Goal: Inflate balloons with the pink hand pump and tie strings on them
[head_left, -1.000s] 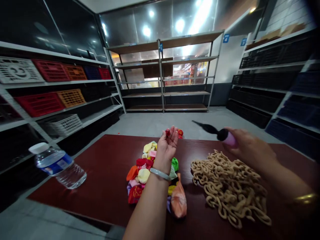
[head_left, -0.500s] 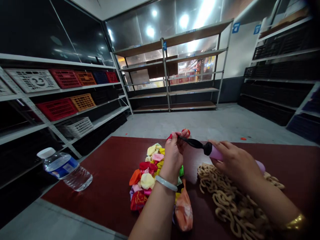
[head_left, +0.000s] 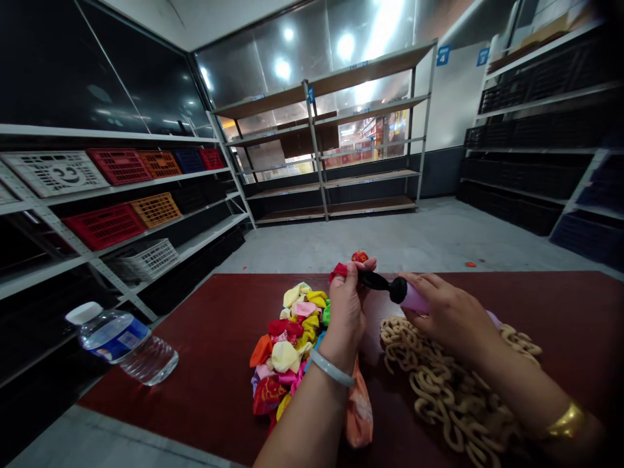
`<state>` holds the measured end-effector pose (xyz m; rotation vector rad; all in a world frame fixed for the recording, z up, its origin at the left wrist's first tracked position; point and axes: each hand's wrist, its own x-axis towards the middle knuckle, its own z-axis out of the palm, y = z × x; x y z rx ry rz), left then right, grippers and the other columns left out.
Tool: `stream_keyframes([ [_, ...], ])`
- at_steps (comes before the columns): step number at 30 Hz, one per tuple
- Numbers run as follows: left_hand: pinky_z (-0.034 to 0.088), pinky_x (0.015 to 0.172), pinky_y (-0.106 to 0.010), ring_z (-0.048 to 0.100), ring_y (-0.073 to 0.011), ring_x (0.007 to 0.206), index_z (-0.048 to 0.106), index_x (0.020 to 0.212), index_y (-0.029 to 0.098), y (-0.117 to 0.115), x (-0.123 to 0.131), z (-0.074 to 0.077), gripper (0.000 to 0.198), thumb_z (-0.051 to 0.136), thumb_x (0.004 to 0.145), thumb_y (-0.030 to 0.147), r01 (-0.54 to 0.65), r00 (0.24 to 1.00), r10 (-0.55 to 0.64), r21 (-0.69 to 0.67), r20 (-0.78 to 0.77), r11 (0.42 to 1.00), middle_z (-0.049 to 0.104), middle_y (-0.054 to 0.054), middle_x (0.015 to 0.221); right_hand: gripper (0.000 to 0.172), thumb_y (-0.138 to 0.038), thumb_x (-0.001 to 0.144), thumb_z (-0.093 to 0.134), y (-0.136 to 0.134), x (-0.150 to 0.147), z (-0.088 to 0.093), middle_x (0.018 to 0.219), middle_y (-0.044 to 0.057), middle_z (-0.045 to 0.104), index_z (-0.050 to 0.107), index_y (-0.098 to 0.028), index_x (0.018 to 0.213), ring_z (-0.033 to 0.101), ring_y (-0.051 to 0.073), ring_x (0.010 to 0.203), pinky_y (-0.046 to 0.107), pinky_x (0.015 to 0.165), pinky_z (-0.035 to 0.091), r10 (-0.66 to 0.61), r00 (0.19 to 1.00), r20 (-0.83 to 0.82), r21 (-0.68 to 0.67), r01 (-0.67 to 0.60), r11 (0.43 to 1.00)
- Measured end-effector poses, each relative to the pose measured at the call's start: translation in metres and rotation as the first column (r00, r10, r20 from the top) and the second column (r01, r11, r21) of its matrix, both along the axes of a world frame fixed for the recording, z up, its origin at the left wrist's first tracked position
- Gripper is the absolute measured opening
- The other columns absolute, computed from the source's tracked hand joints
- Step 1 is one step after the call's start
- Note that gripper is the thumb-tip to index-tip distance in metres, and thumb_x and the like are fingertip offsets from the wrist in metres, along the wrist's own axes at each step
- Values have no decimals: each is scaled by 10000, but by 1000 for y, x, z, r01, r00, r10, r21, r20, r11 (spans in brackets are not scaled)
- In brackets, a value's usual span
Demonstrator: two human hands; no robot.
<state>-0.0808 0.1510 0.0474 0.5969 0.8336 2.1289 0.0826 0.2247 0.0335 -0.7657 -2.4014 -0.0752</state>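
My left hand [head_left: 351,292], a pale bangle on its wrist, is closed around a red balloon [head_left: 359,257] with gold print. Parts of the balloon show above and to the left of the fingers. The black nozzle [head_left: 374,280] of a balloon pump reaches into that grip; its tip is hidden. My right hand [head_left: 446,309] is wrapped round the pump's purple barrel [head_left: 415,298]. Below my left forearm lies a heap of limp, many-coloured balloons [head_left: 286,356], with a long orange balloon [head_left: 359,409] beside it. Under my right arm spreads a pile of beige, curled, cord-like pieces [head_left: 441,396].
A water bottle [head_left: 127,344] with a white cap stands tilted in view at the left of the dark red table [head_left: 195,364]. Beyond are metal shelves [head_left: 322,162] and, at left, racks with coloured crates [head_left: 104,227]. Dark crates [head_left: 517,175] fill the right-hand rack.
Both hands stay on the balloon and pump. In the picture my left hand has shifted slightly right and down, my right hand slightly left. The camera's view has turned a little.
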Motion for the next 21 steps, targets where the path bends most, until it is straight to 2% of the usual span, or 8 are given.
stream_keyframes([
  [5,520,833,-345,679,-260,1036,584,895,153,-2,10,1,342,717,797,453,29,1000,-30,7,3,1000,733,-150,1048,575,-330,807,600,-2,0,0,1275,71,620,496,-257,1367,649,266,1031,402,820,542,39,999,-29,28,-38,999],
  [9,524,852,-378,685,-262,1016,592,929,155,-6,18,5,340,695,816,459,55,998,-55,27,17,998,716,-142,1103,570,-333,828,592,-3,-2,-1,1290,55,609,482,-275,1385,645,253,1045,390,838,549,67,996,-59,1,-67,998],
  [14,513,873,-372,598,-308,1190,658,992,146,-10,13,10,358,692,819,457,68,995,-70,-37,-70,997,683,-166,1186,567,-361,845,580,-3,-4,-3,1298,60,604,468,-281,1394,638,259,1070,408,845,554,58,995,-77,-12,-59,998],
  [18,462,987,-429,556,-308,1249,653,1149,166,-13,7,12,459,635,850,513,107,993,-104,79,-49,991,656,-167,1241,589,-350,833,599,-7,-4,-2,1315,72,591,452,-267,1397,621,262,1104,400,858,549,80,992,-103,-9,-81,997],
  [21,442,1020,-458,573,-295,1230,643,1137,184,-15,6,15,452,600,864,542,86,995,-93,173,36,981,662,-153,1226,613,-340,821,613,-9,-3,-2,1316,66,587,437,-266,1404,618,256,1101,396,856,547,84,992,-97,-10,-85,996],
])
